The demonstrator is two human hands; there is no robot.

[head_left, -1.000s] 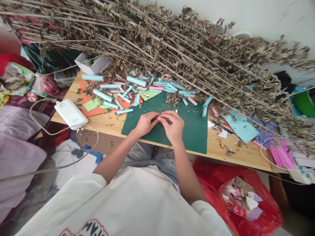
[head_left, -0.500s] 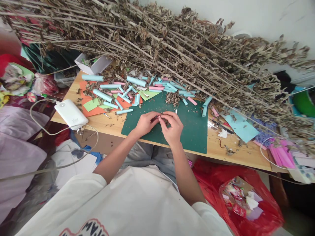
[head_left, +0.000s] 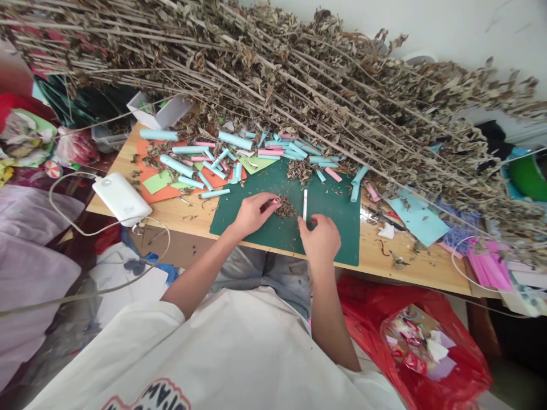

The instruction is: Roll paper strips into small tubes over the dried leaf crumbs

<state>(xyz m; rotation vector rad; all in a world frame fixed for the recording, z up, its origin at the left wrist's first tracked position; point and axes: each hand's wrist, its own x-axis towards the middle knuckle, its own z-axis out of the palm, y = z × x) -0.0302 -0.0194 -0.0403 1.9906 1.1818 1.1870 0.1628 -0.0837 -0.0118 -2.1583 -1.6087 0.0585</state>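
My left hand (head_left: 255,213) is closed in a pinch on a small pink paper roll (head_left: 276,201), held at the left edge of a heap of crumbled dry leaves (head_left: 288,207). That heap lies on a dark green cutting mat (head_left: 337,228). To the right of the heap, my right hand (head_left: 321,238) hovers low over the mat, thumb and fingers apart, nothing visible between them. Its thumb is close to the lower end of a thin white stick (head_left: 305,204); whether they touch I cannot tell.
Blue paper rolls (head_left: 236,140) and pink ones lie scattered behind the mat. A large bundle of dried stalks (head_left: 273,85) spans the back. At left sits a white power bank (head_left: 122,199) with its cable. A red bag (head_left: 363,307) hangs at front right.
My right hand has parted from my left and moved right and toward me, opening. The leaf heap and most of the white stick now show. My left hand stays with the pink roll.
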